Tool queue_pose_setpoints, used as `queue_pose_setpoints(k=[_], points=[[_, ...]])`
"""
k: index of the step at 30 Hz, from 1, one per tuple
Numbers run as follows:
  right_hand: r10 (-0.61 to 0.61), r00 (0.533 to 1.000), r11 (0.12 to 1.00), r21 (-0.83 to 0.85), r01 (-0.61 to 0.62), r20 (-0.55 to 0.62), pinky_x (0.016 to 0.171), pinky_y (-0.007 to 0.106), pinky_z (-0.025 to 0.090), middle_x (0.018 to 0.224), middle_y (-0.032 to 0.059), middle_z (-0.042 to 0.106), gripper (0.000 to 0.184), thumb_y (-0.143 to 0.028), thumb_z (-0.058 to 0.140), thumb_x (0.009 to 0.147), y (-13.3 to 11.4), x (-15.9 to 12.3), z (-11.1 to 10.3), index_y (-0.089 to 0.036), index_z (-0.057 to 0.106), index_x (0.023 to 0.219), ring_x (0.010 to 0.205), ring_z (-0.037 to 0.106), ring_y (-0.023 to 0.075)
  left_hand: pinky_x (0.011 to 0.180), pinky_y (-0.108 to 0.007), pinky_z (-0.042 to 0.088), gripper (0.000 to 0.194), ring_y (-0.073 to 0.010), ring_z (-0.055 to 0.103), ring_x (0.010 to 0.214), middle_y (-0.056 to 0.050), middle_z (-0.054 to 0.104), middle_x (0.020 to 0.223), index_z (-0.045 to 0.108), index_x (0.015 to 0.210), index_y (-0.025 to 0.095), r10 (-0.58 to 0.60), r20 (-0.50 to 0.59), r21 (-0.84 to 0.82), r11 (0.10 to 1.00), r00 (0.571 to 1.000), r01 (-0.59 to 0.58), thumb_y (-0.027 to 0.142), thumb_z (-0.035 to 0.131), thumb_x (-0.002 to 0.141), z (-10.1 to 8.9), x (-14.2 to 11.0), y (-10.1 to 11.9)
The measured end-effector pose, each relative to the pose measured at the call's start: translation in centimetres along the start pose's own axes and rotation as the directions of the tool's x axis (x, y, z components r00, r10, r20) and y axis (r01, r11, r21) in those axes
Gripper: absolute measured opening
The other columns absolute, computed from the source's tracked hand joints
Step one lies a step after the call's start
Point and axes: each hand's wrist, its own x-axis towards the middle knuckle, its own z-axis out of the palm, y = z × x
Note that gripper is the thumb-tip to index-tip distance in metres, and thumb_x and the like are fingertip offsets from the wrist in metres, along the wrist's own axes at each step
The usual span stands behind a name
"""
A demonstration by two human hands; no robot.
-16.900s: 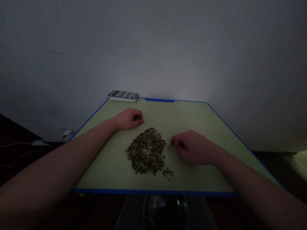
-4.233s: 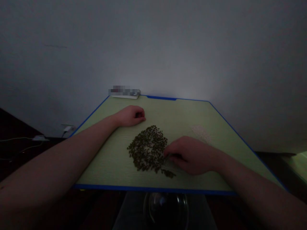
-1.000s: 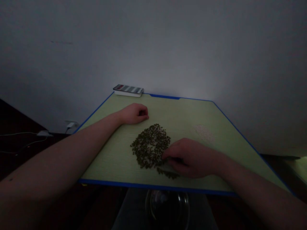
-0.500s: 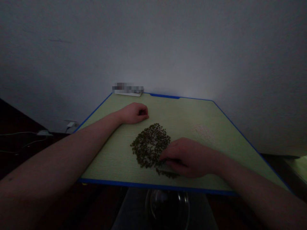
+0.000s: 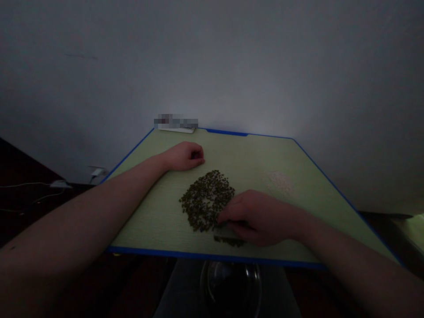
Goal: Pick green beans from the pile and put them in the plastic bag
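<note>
On the pale green table a flat heap of small dark green beans, which look like mung beans, is spread in front of me. My right hand is at the heap's near right side, its thumb and fingers pinched on a thin, pale, see-through card, mostly hidden by the hand. A short row of separate beans lies along the card's near edge. Beyond the heap my left hand rests on the tabletop, loosely curled, with nothing visible in it and no contact with the beans.
Pale, rice-like grains lie scattered at the right. A white box with a blurred-out top stands at the far left corner. Below the table's blue front edge, a clear glass bowl sits at my lap. A wall rises behind the table.
My right hand with the card has slid slightly left and towards me along the heap's lower edge, where the row of beans has gathered. My left hand has stayed in place.
</note>
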Motion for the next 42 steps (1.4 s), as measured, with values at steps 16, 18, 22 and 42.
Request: queue_pose_setpoints(k=[16, 18, 22, 42], points=[[-0.023, 1.000, 1.000, -0.004, 0.023, -0.006, 0.068, 0.024, 0.040, 0.083, 0.0030, 0.066, 0.025, -0.013, 0.049, 0.082, 0.1, 0.2, 0.3, -0.017, 0.065, 0.101, 0.075, 0.057, 0.0145, 0.053, -0.023, 0.031, 0.025, -0.0088, 0.045, 0.055, 0.001, 0.057, 0.062, 0.062, 0.079, 0.015, 0.021, -0.004, 0.004, 1.000, 1.000, -0.021, 0.038, 0.055, 0.074, 0.0, 0.1, -0.1], [-0.011, 1.000, 1.000, -0.022, 0.011, -0.019, 0.068, 0.025, 0.040, 0.082, 0.0035, 0.066, 0.026, -0.015, 0.048, 0.083, 0.0, 0.3, 0.5, -0.018, 0.065, 0.103, 0.075, 0.057, 0.0150, 0.052, -0.022, 0.030, 0.025, -0.0087, 0.045, 0.054, 0.001, 0.056, 0.061, 0.062, 0.079, 0.015, 0.016, -0.004, 0.013, 1.000, 1.000, -0.016, 0.038, 0.055, 0.074, 0.0, 0.1, -0.1], [-0.016, 0.999, 0.999, -0.045, 0.014, -0.046, 0.067, 0.025, 0.039, 0.085, 0.0045, 0.066, 0.030, -0.015, 0.047, 0.084, 0.0, 0.4, 0.7, -0.019, 0.064, 0.110, 0.075, 0.057, 0.0152, 0.052, -0.023, 0.031, 0.025, -0.0089, 0.046, 0.054, 0.001, 0.056, 0.062, 0.063, 0.079, 0.015, 0.005, 0.000, 0.012, 1.000, 1.000, -0.005, 0.038, 0.055, 0.074, -0.1, 0.0, 0.0], [0.036, 0.994, 0.998, -0.049, -0.031, 0.101, 0.058, 0.024, 0.033, 0.069, 0.0017, 0.061, 0.019, -0.016, 0.048, 0.080, -1.1, -0.6, -0.2, -0.020, 0.066, 0.085, 0.065, 0.053, 0.0141, 0.053, -0.023, 0.031, 0.025, -0.0089, 0.046, 0.055, 0.000, 0.058, 0.063, 0.063, 0.079, 0.014, 0.005, -0.002, 0.014, 1.000, 1.000, -0.004, 0.038, 0.055, 0.075, -0.1, 0.0, 0.1]])
